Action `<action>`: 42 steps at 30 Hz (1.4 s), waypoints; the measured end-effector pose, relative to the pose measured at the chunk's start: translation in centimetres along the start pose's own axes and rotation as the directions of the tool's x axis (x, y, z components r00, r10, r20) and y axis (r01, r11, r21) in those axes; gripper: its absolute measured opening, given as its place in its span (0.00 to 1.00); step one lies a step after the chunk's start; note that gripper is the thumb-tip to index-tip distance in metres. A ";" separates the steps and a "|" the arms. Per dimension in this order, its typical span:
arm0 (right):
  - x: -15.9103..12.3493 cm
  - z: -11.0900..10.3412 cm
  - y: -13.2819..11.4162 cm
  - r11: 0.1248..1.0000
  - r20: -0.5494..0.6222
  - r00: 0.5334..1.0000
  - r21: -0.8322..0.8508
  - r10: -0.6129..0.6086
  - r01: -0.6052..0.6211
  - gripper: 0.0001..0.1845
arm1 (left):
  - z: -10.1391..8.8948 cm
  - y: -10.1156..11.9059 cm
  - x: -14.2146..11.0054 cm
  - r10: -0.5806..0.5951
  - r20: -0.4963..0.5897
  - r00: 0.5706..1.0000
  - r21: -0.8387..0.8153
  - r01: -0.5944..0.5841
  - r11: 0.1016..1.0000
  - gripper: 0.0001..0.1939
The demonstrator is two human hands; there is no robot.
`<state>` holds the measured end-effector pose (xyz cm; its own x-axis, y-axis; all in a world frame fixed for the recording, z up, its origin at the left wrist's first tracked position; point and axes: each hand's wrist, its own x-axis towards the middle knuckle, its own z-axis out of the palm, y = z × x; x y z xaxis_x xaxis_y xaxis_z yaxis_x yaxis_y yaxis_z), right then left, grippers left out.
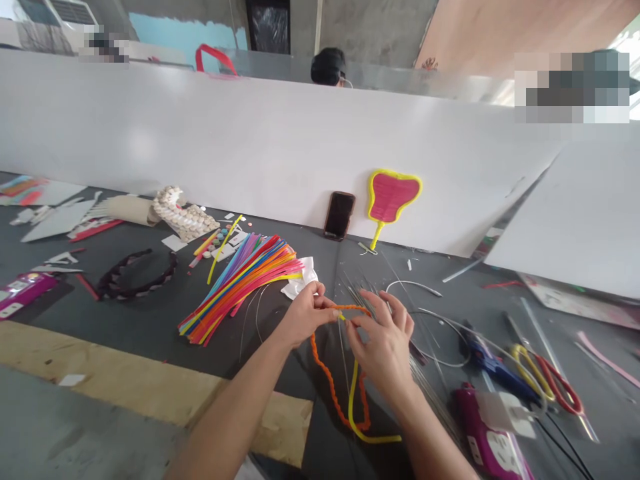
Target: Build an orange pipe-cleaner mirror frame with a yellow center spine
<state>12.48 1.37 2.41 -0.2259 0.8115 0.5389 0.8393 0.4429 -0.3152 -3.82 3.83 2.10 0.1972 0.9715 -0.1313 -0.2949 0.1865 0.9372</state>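
Note:
Over the dark table, my left hand (307, 313) pinches an orange twisted loop (327, 377) near its top, where a bit of yellow shows. My right hand (387, 337) is closed at thumb and forefinger on a long yellow strip (353, 400), its other fingers lifted. That strip hangs down and bends right at its lower end. The loop dangles below both hands, partly hidden by the right one. Left of my hands lies a bundle of coloured strips (245, 283), its end on a crumpled white wrapper (303, 280).
A phone (340, 215) and a pink fan-shaped piece with yellow edging (395, 198) lean on the white partition (250, 140). At right lie scissors (560, 383), a blue glue gun (500, 367) and a purple power strip (493, 433). A braided dark headband (137, 277) lies left. Thin wires (430, 383) lie right of my hands.

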 end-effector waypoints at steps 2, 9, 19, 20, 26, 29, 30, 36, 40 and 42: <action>0.0 0.0 -0.1 1.000 0.009 1.000 -0.018 0.009 -0.009 0.08 | 0.3 0.0 0.0 0.002 0.007 1.000 -0.017 -0.002 1.000 0.23; 0.1 0.1 0.0 1.000 -0.008 1.000 -0.004 -0.007 0.007 0.08 | 0.3 0.0 -0.1 -0.010 0.041 0.999 -0.012 0.010 1.000 0.22; 0.1 0.3 0.1 1.000 0.012 1.000 0.023 -0.013 0.013 0.08 | 0.0 0.0 -0.1 -0.026 0.086 0.996 0.046 0.022 0.999 0.21; 0.1 0.3 0.2 0.999 0.018 1.000 0.032 -0.015 0.014 0.08 | 0.0 0.0 0.0 -0.025 0.088 0.996 0.050 0.021 0.999 0.21; 0.4 0.1 1.0 0.967 0.045 0.998 0.254 -0.049 0.035 0.06 | -0.3 -0.1 0.0 0.012 0.081 0.997 0.066 -0.018 0.998 0.19; 0.7 0.0 1.7 0.859 0.106 0.991 0.496 0.084 -0.126 0.06 | -0.4 0.2 0.0 0.009 0.060 0.998 0.071 -0.013 0.997 0.19; 0.7 0.1 1.8 0.807 0.148 0.978 0.553 0.147 -0.205 0.08 | -0.4 0.2 0.0 0.001 0.065 0.998 0.063 -0.005 0.998 0.19; 0.9 0.9 2.3 0.613 0.370 0.877 0.628 0.305 -0.479 0.15 | 0.0 0.2 -0.2 -0.041 0.048 0.998 0.019 0.040 0.999 0.22; 1.3 1.2 3.0 0.368 0.394 0.830 0.760 0.393 -0.535 0.15 | -0.3 0.3 -0.1 -0.050 0.084 0.995 -0.096 0.058 0.994 0.24; 1.5 1.2 3.4 0.233 0.406 0.806 0.813 0.431 -0.534 0.15 | -0.6 0.3 0.2 -0.066 0.086 0.994 -0.211 0.083 0.974 0.24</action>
<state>14.37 4.58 1.23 -0.0210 0.9996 -0.0187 -0.0855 -0.0205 -0.9961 -4.38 4.13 2.14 0.2956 0.9410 -0.1650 -0.4681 0.2932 0.8336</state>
